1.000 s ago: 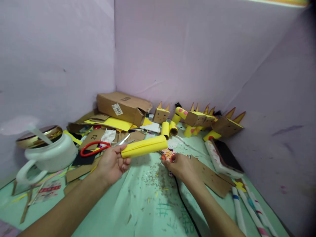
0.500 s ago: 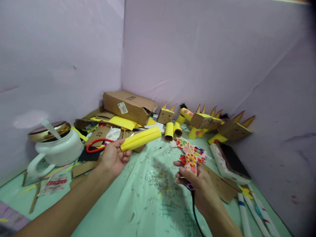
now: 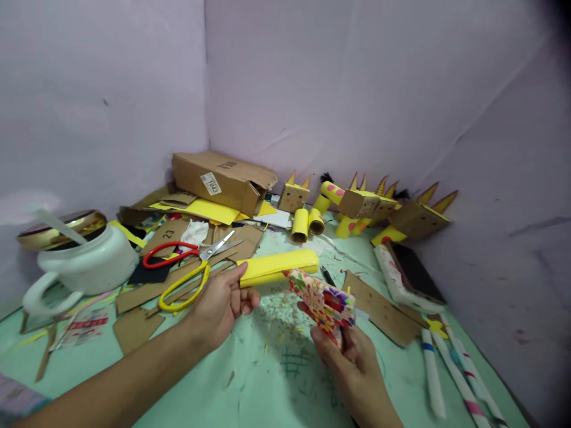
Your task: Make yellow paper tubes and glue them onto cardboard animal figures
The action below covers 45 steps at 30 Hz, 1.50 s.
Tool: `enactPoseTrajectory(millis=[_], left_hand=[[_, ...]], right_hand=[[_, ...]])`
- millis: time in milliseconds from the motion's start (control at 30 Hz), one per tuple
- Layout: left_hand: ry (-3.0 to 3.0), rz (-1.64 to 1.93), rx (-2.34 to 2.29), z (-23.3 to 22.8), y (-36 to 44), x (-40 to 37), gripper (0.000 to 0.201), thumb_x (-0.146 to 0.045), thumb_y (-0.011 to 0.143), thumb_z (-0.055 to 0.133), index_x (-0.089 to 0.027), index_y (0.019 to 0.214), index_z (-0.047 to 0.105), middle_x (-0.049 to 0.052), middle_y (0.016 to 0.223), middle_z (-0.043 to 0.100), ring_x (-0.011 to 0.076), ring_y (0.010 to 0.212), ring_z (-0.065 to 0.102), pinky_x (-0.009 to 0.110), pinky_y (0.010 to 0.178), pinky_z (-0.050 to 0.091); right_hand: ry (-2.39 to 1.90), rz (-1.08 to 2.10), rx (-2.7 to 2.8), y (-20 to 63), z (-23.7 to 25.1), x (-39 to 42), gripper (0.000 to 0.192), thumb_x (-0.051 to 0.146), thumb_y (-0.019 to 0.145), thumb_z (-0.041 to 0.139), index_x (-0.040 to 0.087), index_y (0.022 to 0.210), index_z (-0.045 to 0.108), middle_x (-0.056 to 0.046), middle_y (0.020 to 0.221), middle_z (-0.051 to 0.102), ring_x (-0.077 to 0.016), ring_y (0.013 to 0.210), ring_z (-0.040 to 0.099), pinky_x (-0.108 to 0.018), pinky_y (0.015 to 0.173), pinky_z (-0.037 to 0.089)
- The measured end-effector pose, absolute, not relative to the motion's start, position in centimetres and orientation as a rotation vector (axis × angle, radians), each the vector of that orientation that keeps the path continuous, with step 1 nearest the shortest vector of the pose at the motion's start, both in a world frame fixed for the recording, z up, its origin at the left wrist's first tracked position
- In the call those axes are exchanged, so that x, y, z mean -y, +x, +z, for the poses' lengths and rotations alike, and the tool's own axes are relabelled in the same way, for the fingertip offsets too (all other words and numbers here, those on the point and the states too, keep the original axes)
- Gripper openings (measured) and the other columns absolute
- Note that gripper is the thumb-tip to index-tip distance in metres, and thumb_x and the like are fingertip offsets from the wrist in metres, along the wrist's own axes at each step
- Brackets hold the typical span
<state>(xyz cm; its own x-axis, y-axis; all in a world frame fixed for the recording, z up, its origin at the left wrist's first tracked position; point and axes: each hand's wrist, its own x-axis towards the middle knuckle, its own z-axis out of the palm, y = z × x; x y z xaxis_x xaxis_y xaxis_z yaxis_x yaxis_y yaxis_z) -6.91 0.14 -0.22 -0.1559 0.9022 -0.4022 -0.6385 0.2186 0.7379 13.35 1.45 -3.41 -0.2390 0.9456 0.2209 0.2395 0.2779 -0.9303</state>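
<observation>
My left hand (image 3: 222,304) grips one end of a long yellow paper-covered tube (image 3: 279,266), held level above the green table cover (image 3: 267,386). My right hand (image 3: 345,356) holds a flower-patterned glue gun (image 3: 322,301) by its handle, its front end pointing up-left and almost touching the underside of the tube. Both hands hover over a patch of small scraps in the middle of the cover.
Red and yellow scissors (image 3: 190,264) lie on cardboard pieces at left, near a white jar (image 3: 84,261) with a gold lid. A cardboard box (image 3: 223,181), yellow tubes (image 3: 307,223) and cardboard animal figures (image 3: 379,208) line the back wall. A phone (image 3: 408,273) and striped paper sticks (image 3: 450,374) lie at right.
My right hand picked the glue gun up off the table and brought it up to the yellow tube. My left hand lowered the tube and shifted it right.
</observation>
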Motion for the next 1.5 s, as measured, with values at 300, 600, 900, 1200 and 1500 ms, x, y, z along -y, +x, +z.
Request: enactPoseTrajectory(millis=[300, 600, 900, 1200, 1500], left_hand=[[0.350, 1.384, -1.038, -0.05, -6.33, 0.28, 0.014, -0.020, 0.087, 0.042, -0.012, 0.083, 0.053, 0.000, 0.053, 0.056, 0.0079, 0.037, 0.050, 0.015, 0.033, 0.030], [0.403, 1.382, -1.014, -0.34, -6.34, 0.06, 0.016, -0.022, 0.087, 0.043, -0.011, 0.085, 0.055, 0.000, 0.058, 0.056, 0.0072, 0.038, 0.051, 0.015, 0.032, 0.029], [0.394, 1.367, -1.036, -0.26, -6.26, 0.22, 0.015, -0.021, 0.087, 0.043, -0.011, 0.084, 0.054, 0.000, 0.055, 0.055, 0.0071, 0.038, 0.050, 0.014, 0.032, 0.029], [0.393, 1.399, -1.042, -0.19, -6.32, 0.18, 0.012, -0.020, 0.086, 0.045, -0.013, 0.081, 0.053, -0.001, 0.052, 0.054, 0.0075, 0.037, 0.051, 0.014, 0.032, 0.029], [0.376, 1.381, -1.062, -0.02, -6.31, 0.23, 0.016, -0.021, 0.087, 0.043, -0.013, 0.079, 0.053, 0.000, 0.047, 0.053, 0.0085, 0.037, 0.050, 0.015, 0.034, 0.032]], right_hand=[[-1.118, 1.064, 1.771, 12.61, -3.45, -1.03, 0.029, 0.036, 0.077, 0.056, 0.017, 0.096, 0.068, -0.008, 0.094, 0.072, -0.0255, 0.091, 0.065, -0.032, 0.079, 0.052], [-1.133, 1.034, 1.751, 12.41, -3.23, -0.83, 0.025, 0.037, 0.075, 0.057, 0.017, 0.084, 0.069, -0.009, 0.082, 0.073, -0.0264, 0.087, 0.066, -0.030, 0.072, 0.053], [-1.136, 1.038, 1.787, 12.48, -3.62, -0.74, 0.022, 0.036, 0.077, 0.054, 0.018, 0.078, 0.067, -0.006, 0.066, 0.070, -0.0242, 0.073, 0.066, -0.026, 0.056, 0.051], [-1.195, 0.960, 1.764, 12.64, -3.23, -0.95, 0.026, 0.039, 0.075, 0.056, 0.017, 0.077, 0.068, -0.007, 0.067, 0.071, -0.0234, 0.064, 0.066, -0.028, 0.056, 0.052], [-1.160, 0.930, 1.715, 12.47, -2.75, -1.12, 0.025, 0.039, 0.073, 0.058, 0.016, 0.077, 0.067, -0.007, 0.070, 0.072, -0.0237, 0.067, 0.066, -0.028, 0.058, 0.053]])
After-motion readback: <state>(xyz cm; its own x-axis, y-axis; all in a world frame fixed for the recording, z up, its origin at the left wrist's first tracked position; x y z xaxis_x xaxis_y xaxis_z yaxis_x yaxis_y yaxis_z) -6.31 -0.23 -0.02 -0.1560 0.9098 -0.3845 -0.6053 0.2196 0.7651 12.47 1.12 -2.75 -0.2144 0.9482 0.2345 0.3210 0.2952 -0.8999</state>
